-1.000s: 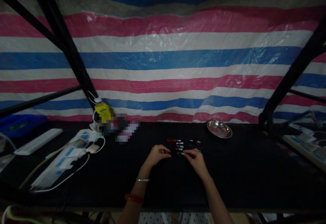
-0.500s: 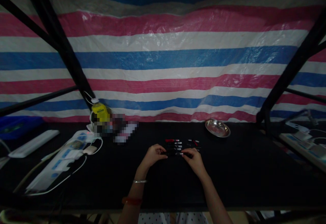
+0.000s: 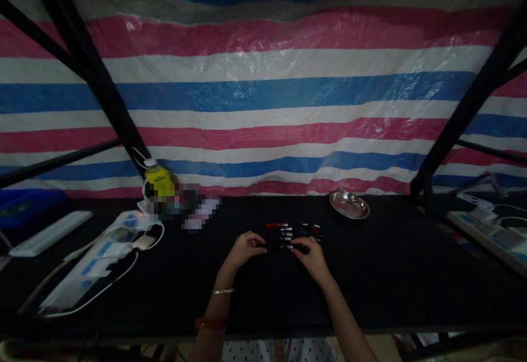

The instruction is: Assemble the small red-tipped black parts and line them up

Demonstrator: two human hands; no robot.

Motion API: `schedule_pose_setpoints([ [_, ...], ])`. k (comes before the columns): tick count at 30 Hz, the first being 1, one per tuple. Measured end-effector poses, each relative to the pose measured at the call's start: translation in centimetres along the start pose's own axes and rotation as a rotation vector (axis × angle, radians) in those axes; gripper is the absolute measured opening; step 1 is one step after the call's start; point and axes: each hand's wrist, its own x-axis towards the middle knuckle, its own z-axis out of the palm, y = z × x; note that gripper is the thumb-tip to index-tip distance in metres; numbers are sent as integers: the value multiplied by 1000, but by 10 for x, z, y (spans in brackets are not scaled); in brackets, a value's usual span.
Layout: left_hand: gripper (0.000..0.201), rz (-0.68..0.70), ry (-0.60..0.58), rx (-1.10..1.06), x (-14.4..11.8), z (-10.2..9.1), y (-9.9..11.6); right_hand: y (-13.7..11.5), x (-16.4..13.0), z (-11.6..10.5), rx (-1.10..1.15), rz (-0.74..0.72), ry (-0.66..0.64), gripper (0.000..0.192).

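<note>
Left hand [image 3: 244,248]: curled on the bench [image 3: 391,274], fingers closed to a pinch at the left end of a small dark plug [image 3: 280,247].
Right hand [image 3: 312,256]: curled likewise, fingers pinched at the plug's right end; the exact hold is too dim and small to tell.
Plug: held low between both hands, at or just above the black bench top, near the middle and toward the front edge.
Spare plugs [image 3: 288,230]: a short row of red and black pieces with metal tips is laid just behind the hands, close but apart from them.
Dish [image 3: 349,204]: steel, shallow, set back right of the row, near the striped tarp [image 3: 263,87].
Left side: a power strip [image 3: 88,260] with white cables, and a yellow bottle [image 3: 158,180] by the black frame post.
Right side: a second strip [image 3: 489,230] is seen beyond the frame leg, well apart.
Handling, judged: the piece is best kept low over the bench and gripped near both ends, so a slip would drop it on the cloth rather than off the front edge.
Care: the row behind is easily knocked by the knuckles.
Open room: bare bench lies to the right of the hands and in front of the dish; the left is crowded with cables.
</note>
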Motion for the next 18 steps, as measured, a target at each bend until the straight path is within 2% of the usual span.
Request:
schedule_pose_setpoints([
  [2,31,-16,-12,-50,0,0,1,0,-1,-4,-30,-14,68,15],
  [4,36,-27,-9,-142,1,0,2,4,-5,-13,-114,-3,198,16],
  [7,42,-21,46,-255,2,3,5,17,-11,-31,-274,84,411,24],
  [9,46,-18,87,-271,4,4,6,26,-15,-42,-343,134,467,31],
  [12,49,-54,183,-287,5,6,6,34,-16,-48,-420,146,416,35],
  [16,42,-33,521,-240,-1,17,17,33,-15,-45,-569,132,328,33],
  [18,32,24,581,-153,-9,32,30,30,-15,-43,-602,131,317,30],
])
